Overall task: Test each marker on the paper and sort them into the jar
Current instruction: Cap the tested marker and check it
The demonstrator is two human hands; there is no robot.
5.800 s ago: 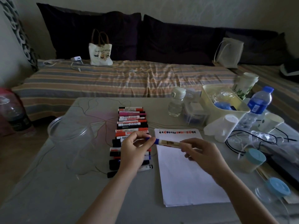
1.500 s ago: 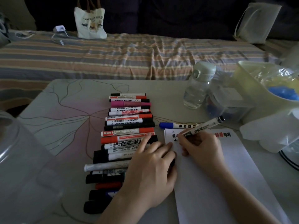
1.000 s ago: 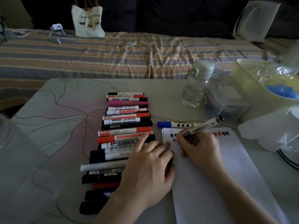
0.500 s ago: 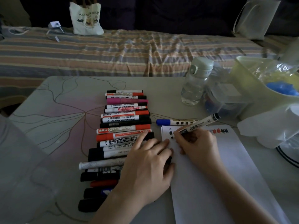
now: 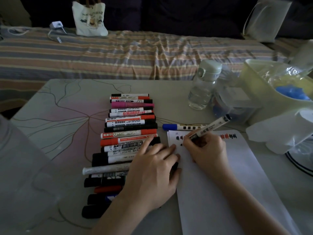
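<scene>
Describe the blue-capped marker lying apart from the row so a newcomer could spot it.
Start at the white paper sheet on the table. Just beyond its far edge lies the blue-capped white marker, cap pointing left toward the row of markers. It alone lies outside that row and has black squares along its barrel.

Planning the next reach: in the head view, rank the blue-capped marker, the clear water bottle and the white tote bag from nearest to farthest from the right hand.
1. Blue-capped marker: on the table just beyond the right hand, at the paper's top edge.
2. Clear water bottle: upright, farther back and slightly right.
3. White tote bag: on the striped bed, far back left.
</scene>
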